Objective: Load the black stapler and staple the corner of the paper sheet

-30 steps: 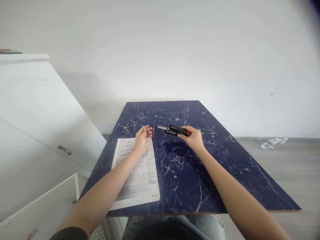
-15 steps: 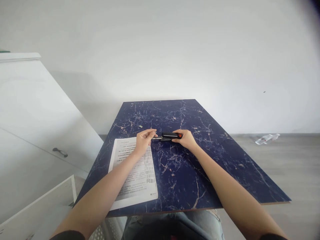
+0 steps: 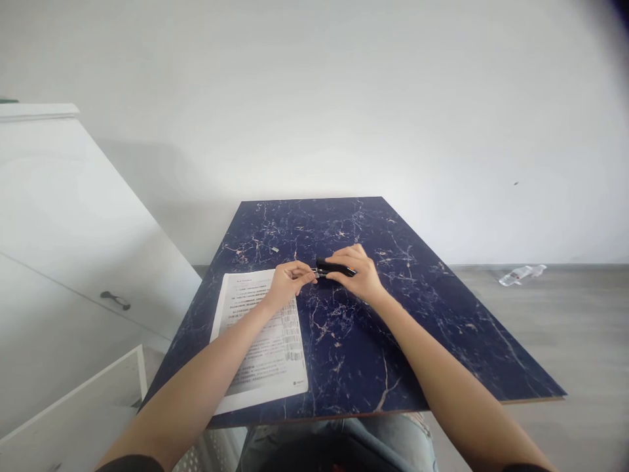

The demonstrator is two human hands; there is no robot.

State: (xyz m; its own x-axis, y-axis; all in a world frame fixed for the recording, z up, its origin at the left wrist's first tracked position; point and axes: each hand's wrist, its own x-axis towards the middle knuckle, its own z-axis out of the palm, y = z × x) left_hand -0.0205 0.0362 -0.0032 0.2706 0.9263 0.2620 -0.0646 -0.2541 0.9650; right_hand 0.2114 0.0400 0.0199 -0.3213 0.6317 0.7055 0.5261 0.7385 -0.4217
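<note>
My right hand is wrapped round the black stapler from above and the right side, fingers over its body. From the stapler's left end a thin metal part sticks out. My left hand pinches at this metal end with thumb and fingers closed; what lies between the fingertips is mostly hidden. Under my left wrist and forearm lies a printed sheet, with text and a strip of bar-like marks along its right side.
The dark blue marbled tabletop has a small pale scrap beyond my left hand. To the left stands a white cabinet with a dark handle. A clear plastic item lies on the floor at right, near the wall.
My right hand has slid left along the stapler and now covers more of its body. My left hand has moved slightly right and closed in on the metal end.
</note>
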